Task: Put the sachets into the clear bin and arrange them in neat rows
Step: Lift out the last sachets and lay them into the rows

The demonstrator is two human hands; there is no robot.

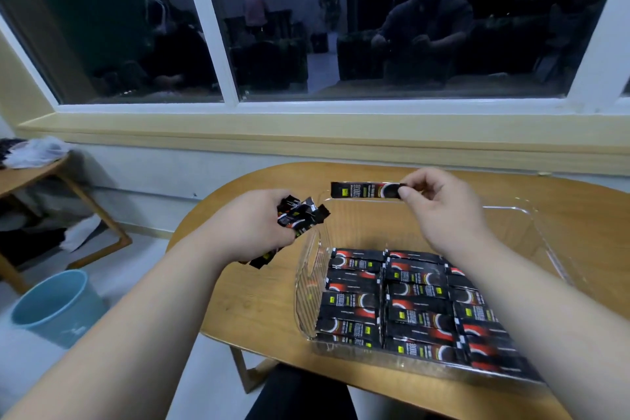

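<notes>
The left hand point(254, 227) is curled round a loose bundle of sachets point(300, 215), whose ends fan out past the fingers toward the right hand. It hangs over the counter point(259, 300), just left of the clear bin point(308, 269).

Between the two hands a single sachet point(364, 190) hangs level in the air, above the far, bare part of the bin. The right hand point(443, 211) pinches it by its right end between thumb and forefinger, with the other fingers loosely curled.

Below the right hand and nearer the body, the packed sachets point(392, 303) lie flat in columns in the bin's near part; the right forearm hides some of them.

The step in hand looks like laying the single sachet as the next one in a row. It should go well if the sachet comes down level and parallel to the packed ones, long side against the farthest of them and ends in line with that column. Since only one end is pinched, the free end may swing, so it is best touched down first. The left hand's bundle looks loosely held, so it is safer kept aside from the finished rows.
</notes>
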